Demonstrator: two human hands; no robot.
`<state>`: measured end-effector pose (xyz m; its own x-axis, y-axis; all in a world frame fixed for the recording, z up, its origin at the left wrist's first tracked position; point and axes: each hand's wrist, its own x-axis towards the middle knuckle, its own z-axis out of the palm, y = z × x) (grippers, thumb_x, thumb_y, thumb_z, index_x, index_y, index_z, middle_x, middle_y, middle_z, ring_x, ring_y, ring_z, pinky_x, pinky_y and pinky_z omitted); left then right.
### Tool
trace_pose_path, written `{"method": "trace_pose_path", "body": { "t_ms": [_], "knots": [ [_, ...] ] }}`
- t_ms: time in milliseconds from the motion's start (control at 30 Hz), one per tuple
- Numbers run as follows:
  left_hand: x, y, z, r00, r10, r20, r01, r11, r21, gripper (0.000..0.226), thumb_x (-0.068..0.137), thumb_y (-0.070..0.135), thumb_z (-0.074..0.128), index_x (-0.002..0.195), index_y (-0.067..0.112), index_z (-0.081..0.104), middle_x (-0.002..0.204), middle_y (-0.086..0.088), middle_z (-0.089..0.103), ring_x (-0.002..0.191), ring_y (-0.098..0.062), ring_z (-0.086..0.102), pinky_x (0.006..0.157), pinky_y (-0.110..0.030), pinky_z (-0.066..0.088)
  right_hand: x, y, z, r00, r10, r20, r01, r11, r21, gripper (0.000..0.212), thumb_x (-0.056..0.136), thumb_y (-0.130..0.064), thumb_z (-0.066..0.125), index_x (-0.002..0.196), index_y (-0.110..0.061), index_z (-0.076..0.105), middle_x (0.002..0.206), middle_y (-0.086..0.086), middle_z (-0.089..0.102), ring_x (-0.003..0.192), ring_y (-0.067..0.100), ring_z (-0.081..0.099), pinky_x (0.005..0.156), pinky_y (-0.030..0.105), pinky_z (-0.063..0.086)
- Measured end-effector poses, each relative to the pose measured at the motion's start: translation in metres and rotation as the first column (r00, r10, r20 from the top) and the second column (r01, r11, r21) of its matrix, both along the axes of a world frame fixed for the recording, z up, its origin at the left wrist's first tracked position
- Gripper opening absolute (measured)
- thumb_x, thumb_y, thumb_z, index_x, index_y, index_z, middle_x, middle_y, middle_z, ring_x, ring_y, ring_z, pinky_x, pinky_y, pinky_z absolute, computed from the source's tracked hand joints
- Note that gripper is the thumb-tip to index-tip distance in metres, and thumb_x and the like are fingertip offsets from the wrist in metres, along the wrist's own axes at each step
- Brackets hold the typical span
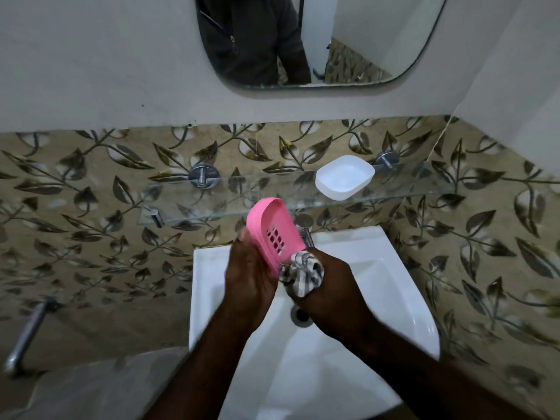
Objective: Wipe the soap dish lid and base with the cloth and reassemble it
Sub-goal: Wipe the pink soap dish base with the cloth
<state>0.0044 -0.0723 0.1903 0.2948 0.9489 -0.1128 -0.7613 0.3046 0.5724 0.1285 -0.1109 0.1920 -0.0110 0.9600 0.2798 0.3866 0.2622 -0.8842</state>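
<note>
Over the white basin (394,298) the person holds the pink slotted part (272,228) of the soap dish up in the left hand (251,271). That hand's fingers are curled round its lower half, gripping it from the left side. The pink part stands nearly on end. Its long axis runs from the hands up toward the wall, leaning a little left, and its rounded top end reaches just in front of the edge of the glass shelf (212,204). Its hollow face, with the grid of drain slots, is turned to the right and toward the person.

The right hand (330,295) is closed round a bunched grey-and-white checked cloth (303,272). The wad pokes out above the fist and touches the lower right end of the pink part. Both hands are slightly blurred, so the exact lie of the fingertips is hard to make out.

The white part (344,177) of the dish sits well apart on the glass shelf, toward its right end. It lies hollow side up, its long axis running along the shelf.

A metal tap (306,236) shows just behind the pink part, the drain (300,315) lies below the hands, and a mirror (363,40) hangs above the leaf-patterned tiles (91,189).
</note>
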Motion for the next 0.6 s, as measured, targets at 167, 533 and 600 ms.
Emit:
{"method": "trace_pose_path", "body": {
  "t_ms": [167, 533, 600],
  "knots": [
    [0.007, -0.005, -0.012, 0.995, 0.054, -0.086, -0.048, 0.997, 0.062, 0.088, 0.039, 0.07, 0.081, 0.1, 0.008, 0.073, 0.098, -0.015, 0.073, 0.092, -0.027, 0.07, 0.085, -0.043, 0.055, -0.025, -0.018, 0.006, 0.962, 0.143, -0.233, -0.17, 0.981, -0.099, 0.029, 0.073, -0.004, 0.065, 0.077, -0.033, 0.064, 0.074, -0.018, 0.068, 0.07, 0.001, 0.065, 0.067, 0.017, 0.05],
    [0.001, -0.006, 0.0, 0.999, 0.01, -0.037, -0.013, 0.997, -0.078, 0.089, 0.03, 0.059, 0.088, 0.097, 0.001, 0.074, 0.089, -0.023, 0.069, 0.076, -0.033, 0.068, 0.077, -0.041, 0.057, -0.008, -0.009, 0.002, 0.914, 0.021, 0.405, -0.137, 0.956, 0.259, 0.013, 0.072, -0.02, 0.056, 0.077, -0.014, 0.067, 0.078, -0.001, 0.066, 0.074, 0.018, 0.056, 0.069, 0.037, 0.048],
    [0.002, -0.008, 0.0, 1.0, 0.002, -0.027, -0.004, 0.998, -0.07, 0.088, 0.03, 0.06, 0.087, 0.094, 0.001, 0.075, 0.089, -0.021, 0.071, 0.076, -0.031, 0.07, 0.075, -0.04, 0.058, -0.024, -0.016, 0.006, 0.994, 0.079, 0.071, -0.084, 0.994, 0.071, 0.005, 0.072, -0.015, 0.059, 0.073, -0.019, 0.061, 0.075, -0.004, 0.065, 0.073, 0.015, 0.061, 0.07, 0.035, 0.054]
  ]
}}
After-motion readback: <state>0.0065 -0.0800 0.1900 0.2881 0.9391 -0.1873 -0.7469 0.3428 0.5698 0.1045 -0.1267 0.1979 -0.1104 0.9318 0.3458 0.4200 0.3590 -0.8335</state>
